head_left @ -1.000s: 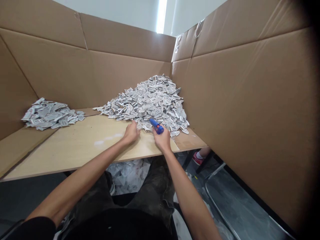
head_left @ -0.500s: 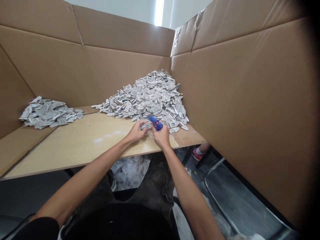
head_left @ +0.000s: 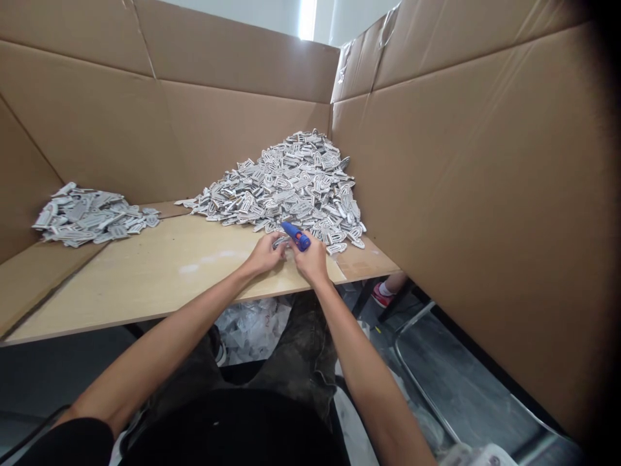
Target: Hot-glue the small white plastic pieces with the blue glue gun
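Observation:
In the head view my left hand [head_left: 266, 252] is closed, its fingertips pinching a small flat grey-white slotted piece [head_left: 280, 241]. My right hand [head_left: 311, 259] grips a blue utility knife [head_left: 295, 237] with a small red part on its side; the blade does not show. Knife and fingers are close beside the held piece, and the fingers partly hide it. Just beyond both hands rises a big pile of similar grey-white pieces [head_left: 295, 181], heaped against the cardboard corner.
A smaller pile of the same pieces [head_left: 87, 217] lies at the left on the wooden board [head_left: 160, 272]. Tall cardboard walls [head_left: 233, 123] enclose the back and sides. Below the board's front edge are a clear plastic bag [head_left: 255, 330] and, at right, another person's red shoe [head_left: 382, 296].
The knife and my right hand have shifted slightly left, nearer the piece in my left hand. The view has tilted down a little.

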Demonstrator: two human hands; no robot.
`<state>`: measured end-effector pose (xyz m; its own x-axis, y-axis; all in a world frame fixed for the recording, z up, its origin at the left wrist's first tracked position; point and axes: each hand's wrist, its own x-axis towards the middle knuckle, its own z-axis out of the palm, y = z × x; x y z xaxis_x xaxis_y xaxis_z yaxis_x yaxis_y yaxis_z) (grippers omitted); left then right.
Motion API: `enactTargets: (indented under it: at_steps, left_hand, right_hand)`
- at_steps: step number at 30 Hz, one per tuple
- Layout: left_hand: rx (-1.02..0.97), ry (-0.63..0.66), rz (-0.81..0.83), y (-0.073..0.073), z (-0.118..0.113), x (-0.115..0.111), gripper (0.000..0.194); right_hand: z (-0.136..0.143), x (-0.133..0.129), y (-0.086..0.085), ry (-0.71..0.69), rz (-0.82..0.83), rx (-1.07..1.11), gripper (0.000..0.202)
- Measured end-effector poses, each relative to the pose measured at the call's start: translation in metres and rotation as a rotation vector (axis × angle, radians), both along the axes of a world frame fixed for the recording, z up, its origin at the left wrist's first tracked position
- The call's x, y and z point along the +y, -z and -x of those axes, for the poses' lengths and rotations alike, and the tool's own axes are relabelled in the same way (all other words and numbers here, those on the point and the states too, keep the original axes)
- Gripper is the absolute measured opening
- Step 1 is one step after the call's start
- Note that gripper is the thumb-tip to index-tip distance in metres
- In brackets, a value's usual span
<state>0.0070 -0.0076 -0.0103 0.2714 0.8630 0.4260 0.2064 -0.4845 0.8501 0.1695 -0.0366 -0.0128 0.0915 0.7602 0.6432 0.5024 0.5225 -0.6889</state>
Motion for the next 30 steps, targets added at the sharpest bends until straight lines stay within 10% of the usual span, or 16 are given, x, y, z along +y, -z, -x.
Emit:
enactTargets:
  at_steps: [18, 30]
  left_hand:
    - [-0.313, -0.17, 0.205, -0.009, 0.008, 0.002, 0.044]
    - [-0.603, -0.035, 0.341, -0.005, 0.009, 0.008, 0.052]
  right_hand:
    - [0.0, 0.001, -0.002, 0.094, -0.002, 0.218, 0.045]
    - [0.002, 0.003, 0.0, -0.002, 0.047, 0.241, 0.048]
